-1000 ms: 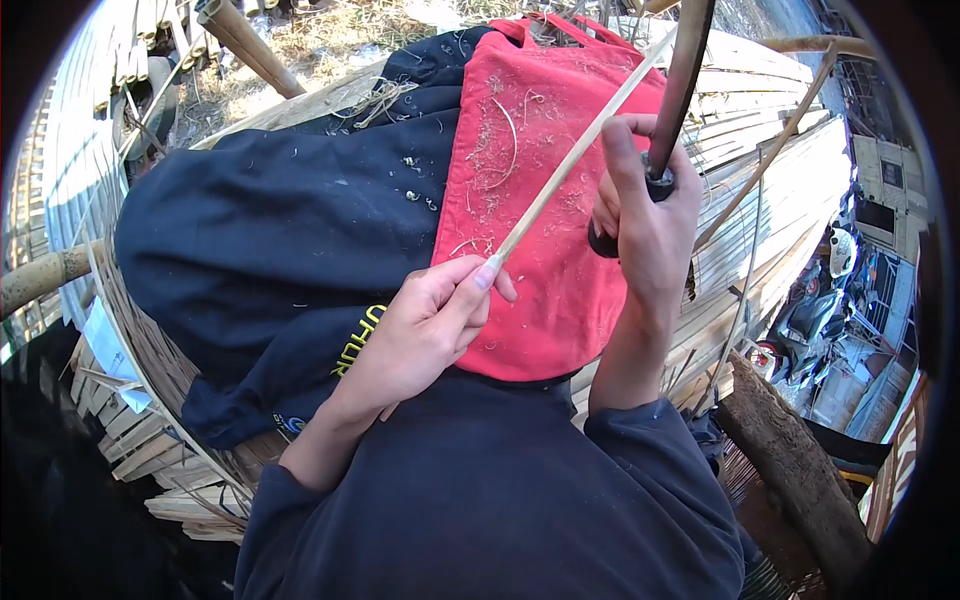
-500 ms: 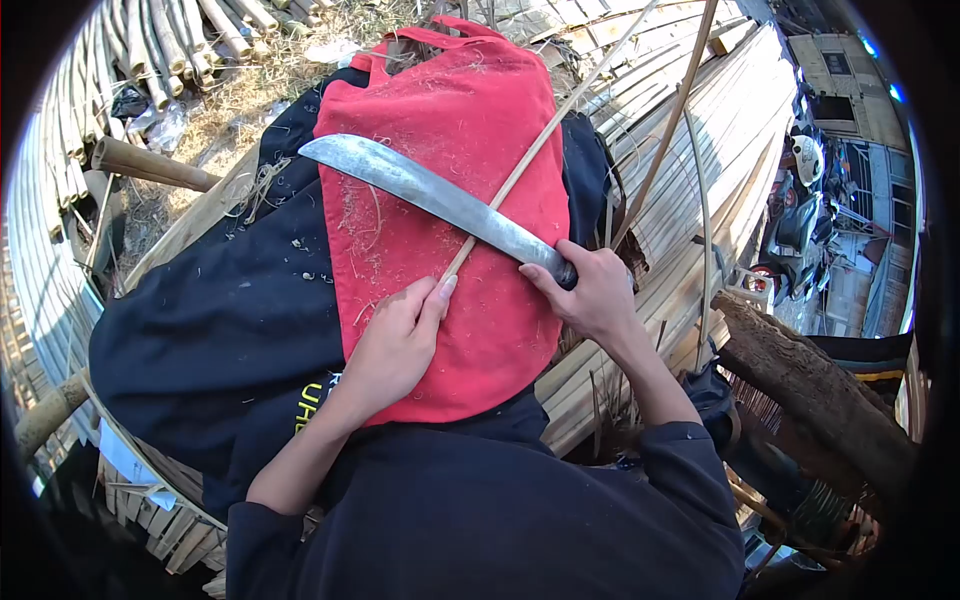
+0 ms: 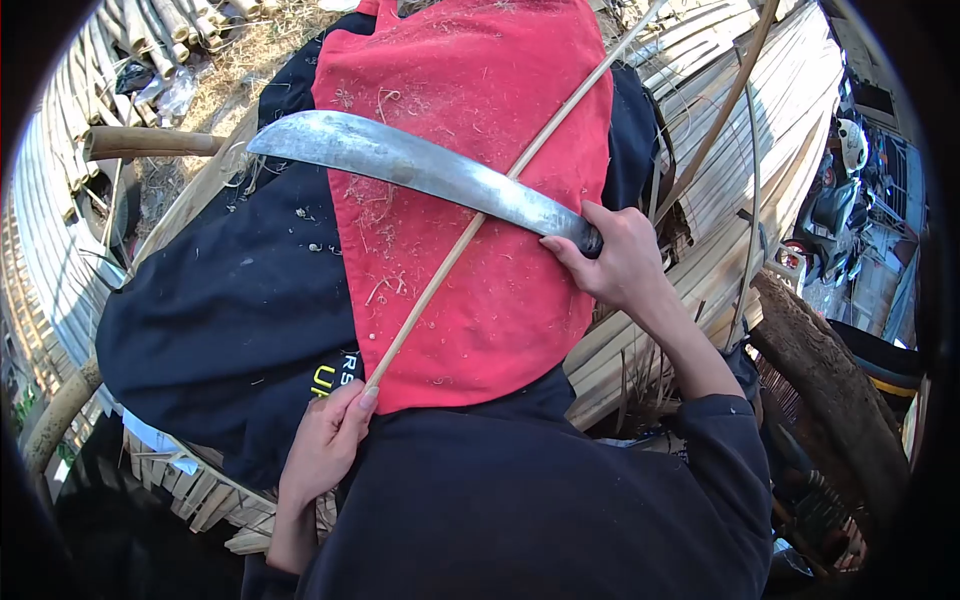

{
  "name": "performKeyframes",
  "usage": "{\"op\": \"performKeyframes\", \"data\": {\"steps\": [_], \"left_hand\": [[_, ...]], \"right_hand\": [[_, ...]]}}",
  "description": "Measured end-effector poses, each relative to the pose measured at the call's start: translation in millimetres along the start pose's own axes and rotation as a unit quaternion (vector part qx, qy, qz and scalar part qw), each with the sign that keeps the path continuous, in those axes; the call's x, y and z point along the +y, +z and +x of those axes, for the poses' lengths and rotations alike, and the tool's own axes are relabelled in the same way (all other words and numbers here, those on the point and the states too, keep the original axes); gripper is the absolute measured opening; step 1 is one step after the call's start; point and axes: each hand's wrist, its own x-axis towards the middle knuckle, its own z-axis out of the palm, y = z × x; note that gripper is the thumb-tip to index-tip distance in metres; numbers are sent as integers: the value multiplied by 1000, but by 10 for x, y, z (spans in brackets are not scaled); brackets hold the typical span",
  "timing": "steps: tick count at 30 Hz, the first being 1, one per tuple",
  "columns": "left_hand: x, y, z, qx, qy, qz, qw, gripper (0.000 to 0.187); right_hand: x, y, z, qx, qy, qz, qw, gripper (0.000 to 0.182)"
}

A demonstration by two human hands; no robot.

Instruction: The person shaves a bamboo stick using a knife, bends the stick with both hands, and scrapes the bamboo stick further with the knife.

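Note:
My left hand (image 3: pixel 332 432) pinches the near end of a thin bamboo strip (image 3: pixel 437 283), low by my waist. The strip slants up and away to the right across a red cloth (image 3: pixel 470 330) spread over my lap. In my right hand (image 3: pixel 622 258) is a machete (image 3: pixel 400 162), gripped close to where blade meets handle, so most of the handle is hidden. The blade lies across the strip and points to the left, its broad tip beyond the cloth's left edge. Thin curled shavings (image 3: pixel 385 290) are scattered over the cloth.
Dark trousers (image 3: pixel 230 320) cover my legs beneath the cloth. Split bamboo slats (image 3: pixel 740 130) lie to the right, with a rough log (image 3: pixel 835 370) nearer me. Bamboo poles (image 3: pixel 150 35) are piled at the upper left. A motorbike (image 3: pixel 840 200) stands far right.
My left hand has drawn the strip down and left toward my waist, so more of it shows below the blade. The machete stays across the strip; the view has shifted slightly.

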Motion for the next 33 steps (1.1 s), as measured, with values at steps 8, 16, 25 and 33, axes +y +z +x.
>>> {"op": "performKeyframes", "data": {"steps": [8, 16, 25, 33], "left_hand": [[-923, -360, -1087, 77, -27, 65, 995, 32], [-911, -383, -1316, 76, -50, 103, 991, 30], [246, -57, -280, 253, 272, 339, 865, 22], [753, 292, 843, 78, 201, 132, 967, 39]], "right_hand": [[4, -30, 29, 76, 5, -9, 997, 58], [-39, -204, 201, 58, 99, 100, 988, 57], [-22, -51, 164, 82, 70, 87, 990, 56], [34, -27, 150, 89, -5, 24, 996, 61]]}}
